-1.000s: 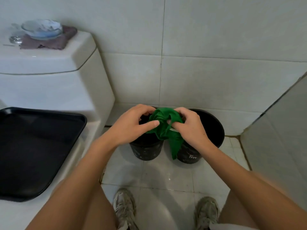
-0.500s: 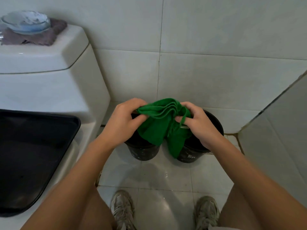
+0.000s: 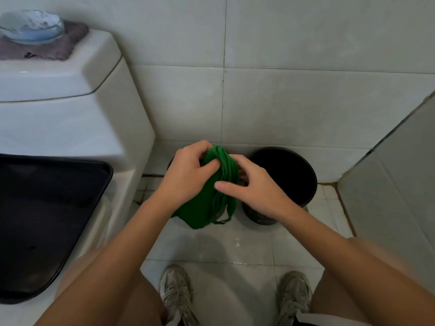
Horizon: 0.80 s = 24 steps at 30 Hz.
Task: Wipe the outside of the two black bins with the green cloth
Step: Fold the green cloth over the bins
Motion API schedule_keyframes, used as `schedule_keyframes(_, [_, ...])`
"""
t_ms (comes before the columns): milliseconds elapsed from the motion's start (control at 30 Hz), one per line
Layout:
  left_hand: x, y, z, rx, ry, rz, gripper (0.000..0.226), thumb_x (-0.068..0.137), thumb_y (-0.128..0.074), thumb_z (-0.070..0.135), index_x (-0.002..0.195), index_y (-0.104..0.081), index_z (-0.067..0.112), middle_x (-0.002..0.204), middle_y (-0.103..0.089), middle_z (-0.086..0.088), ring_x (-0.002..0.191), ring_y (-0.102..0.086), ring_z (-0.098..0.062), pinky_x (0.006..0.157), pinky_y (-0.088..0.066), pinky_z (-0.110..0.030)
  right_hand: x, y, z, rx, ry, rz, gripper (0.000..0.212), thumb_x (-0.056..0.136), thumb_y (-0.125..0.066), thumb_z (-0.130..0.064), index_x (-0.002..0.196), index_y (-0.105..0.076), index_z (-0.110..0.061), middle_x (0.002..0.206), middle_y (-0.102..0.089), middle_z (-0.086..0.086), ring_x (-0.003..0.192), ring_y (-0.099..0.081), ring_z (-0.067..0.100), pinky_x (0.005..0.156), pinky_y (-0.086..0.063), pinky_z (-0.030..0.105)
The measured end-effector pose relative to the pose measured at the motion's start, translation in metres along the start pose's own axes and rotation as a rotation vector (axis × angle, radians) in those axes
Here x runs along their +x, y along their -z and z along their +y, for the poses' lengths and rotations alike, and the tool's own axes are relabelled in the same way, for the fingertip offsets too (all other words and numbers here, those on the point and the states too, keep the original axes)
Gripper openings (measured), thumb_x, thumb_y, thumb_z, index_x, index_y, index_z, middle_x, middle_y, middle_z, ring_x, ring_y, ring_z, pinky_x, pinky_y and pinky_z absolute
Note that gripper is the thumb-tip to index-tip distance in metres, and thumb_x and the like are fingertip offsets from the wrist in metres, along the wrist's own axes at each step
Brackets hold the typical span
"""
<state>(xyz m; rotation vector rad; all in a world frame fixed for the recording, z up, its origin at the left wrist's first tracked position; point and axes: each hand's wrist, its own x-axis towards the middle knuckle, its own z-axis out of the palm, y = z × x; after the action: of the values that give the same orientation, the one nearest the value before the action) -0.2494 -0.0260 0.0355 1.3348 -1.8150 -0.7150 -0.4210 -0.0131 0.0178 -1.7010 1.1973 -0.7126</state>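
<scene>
The green cloth (image 3: pixel 211 203) hangs bunched in folds between both hands, above the floor by the wall. My left hand (image 3: pixel 186 172) pinches its upper left folds. My right hand (image 3: pixel 254 187) grips the folds from the right, thumb across the front. The right black bin (image 3: pixel 287 180) stands open on the floor tiles against the wall, mostly in view. The left black bin (image 3: pixel 170 163) is almost wholly hidden behind my left hand and the cloth; only a sliver of its rim shows.
A white toilet (image 3: pixel 77 118) stands at the left, its black seat lid (image 3: pixel 42 220) closed. On the cistern lie a folded brownish cloth (image 3: pixel 58 48) and a glass dish (image 3: pixel 30 27). A wall panel (image 3: pixel 400 184) closes in the right. My shoes (image 3: pixel 176 295) are below.
Both hands have gathered the cloth tighter, shifting it left over the left bin. The right bin, earlier half covered by my right hand, now shows openly.
</scene>
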Motion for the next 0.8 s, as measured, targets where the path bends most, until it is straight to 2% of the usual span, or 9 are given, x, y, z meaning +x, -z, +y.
schedule_keyframes(67, [-0.001, -0.002, 0.002, 0.027, 0.009, -0.015, 0.027, 0.086, -0.062, 0.007, 0.076, -0.058, 0.031, 0.072, -0.063, 0.010, 0.069, -0.061, -0.012, 0.064, -0.049, -0.030, -0.002, -0.008, -0.002, -0.266, 0.020, 0.079, 0.063, 0.077, -0.070, -0.053, 0.133, -0.048, -0.033, 0.111, -0.066, -0.010, 0.101, -0.064, 0.010, 0.085, -0.055, 0.039])
schedule_keyframes(133, [-0.001, -0.001, 0.001, 0.025, 0.006, -0.028, 0.029, 0.086, -0.063, 0.005, 0.076, -0.059, 0.031, 0.072, -0.065, 0.008, 0.069, -0.062, -0.012, 0.064, -0.050, -0.030, -0.003, -0.012, -0.004, -0.399, 0.057, 0.128, 0.048, 0.085, -0.069, -0.039, 0.128, -0.050, -0.027, 0.102, -0.067, -0.006, 0.093, -0.065, 0.016, 0.078, -0.054, 0.041])
schedule_keyframes(267, [-0.001, 0.010, -0.002, -0.121, 0.040, -0.046, 0.021, 0.088, -0.064, 0.000, 0.080, -0.066, 0.019, 0.074, -0.071, 0.002, 0.067, -0.066, -0.008, 0.060, -0.055, -0.025, -0.003, -0.005, -0.003, -0.435, 0.081, 0.145, 0.025, 0.088, -0.059, -0.017, 0.112, -0.058, -0.021, 0.083, -0.064, -0.004, 0.074, -0.062, 0.019, 0.066, -0.053, 0.043])
schedule_keyframes(433, [0.000, 0.026, -0.004, -0.232, 0.102, -0.020, 0.020, 0.091, -0.060, -0.001, 0.081, -0.066, 0.015, 0.064, -0.070, 0.012, 0.058, -0.064, -0.001, 0.055, -0.050, -0.015, 0.002, 0.013, 0.004, -0.378, -0.020, 0.015, 0.007, 0.094, -0.056, -0.016, 0.096, -0.064, -0.017, 0.083, -0.067, 0.002, 0.075, -0.064, 0.019, 0.070, -0.054, 0.047])
schedule_keyframes(500, [0.001, 0.032, -0.006, -0.221, 0.115, -0.027, 0.018, 0.094, -0.057, 0.002, 0.083, -0.065, 0.014, 0.064, -0.070, 0.008, 0.058, -0.064, -0.004, 0.054, -0.051, -0.019, 0.003, 0.019, 0.005, -0.280, -0.018, -0.034, 0.011, 0.096, -0.056, -0.016, 0.089, -0.064, -0.016, 0.083, -0.067, 0.001, 0.076, -0.065, 0.015, 0.070, -0.055, 0.044])
schedule_keyframes(567, [0.001, 0.036, -0.012, -0.187, 0.114, -0.027, 0.009, 0.095, -0.058, 0.010, 0.090, -0.065, 0.008, 0.074, -0.072, -0.011, 0.065, -0.067, -0.026, 0.060, -0.054, -0.036, 0.003, 0.028, 0.004, -0.196, -0.002, -0.030, 0.020, 0.098, -0.055, -0.020, 0.081, -0.063, -0.017, 0.074, -0.064, -0.006, 0.069, -0.061, 0.006, 0.064, -0.050, 0.033])
schedule_keyframes(633, [0.001, 0.038, -0.018, -0.109, 0.095, -0.003, 0.021, 0.092, -0.058, 0.026, 0.093, -0.062, 0.005, 0.083, -0.064, -0.031, 0.074, -0.062, -0.046, 0.064, -0.052, -0.050, 0.005, 0.036, 0.002, -0.155, -0.004, 0.003, 0.030, 0.100, -0.054, -0.026, 0.072, -0.059, -0.015, 0.063, -0.055, -0.009, 0.058, -0.052, 0.004, 0.058, -0.040, 0.029])
schedule_keyframes(700, [0.000, 0.035, -0.019, -0.039, 0.093, 0.008, 0.028, 0.089, -0.050, 0.034, 0.091, -0.058, 0.008, 0.085, -0.058, -0.033, 0.078, -0.058, -0.047, 0.063, -0.049, -0.049, 0.006, 0.042, 0.001, -0.187, -0.026, 0.009, 0.038, 0.101, -0.050, -0.031, 0.066, -0.050, -0.015, 0.057, -0.045, -0.010, 0.052, -0.043, 0.004, 0.055, -0.033, 0.029])
schedule_keyframes(800, [0.001, 0.028, -0.016, 0.009, 0.113, -0.005, 0.026, 0.091, -0.048, 0.035, 0.089, -0.056, 0.010, 0.084, -0.058, -0.029, 0.076, -0.057, -0.042, 0.063, -0.047, -0.048, 0.005, 0.044, 0.001, -0.269, -0.061, 0.018, 0.040, 0.103, -0.042, -0.035, 0.068, -0.042, -0.016, 0.064, -0.043, -0.002, 0.057, -0.042, 0.010, 0.058, -0.031, 0.034])
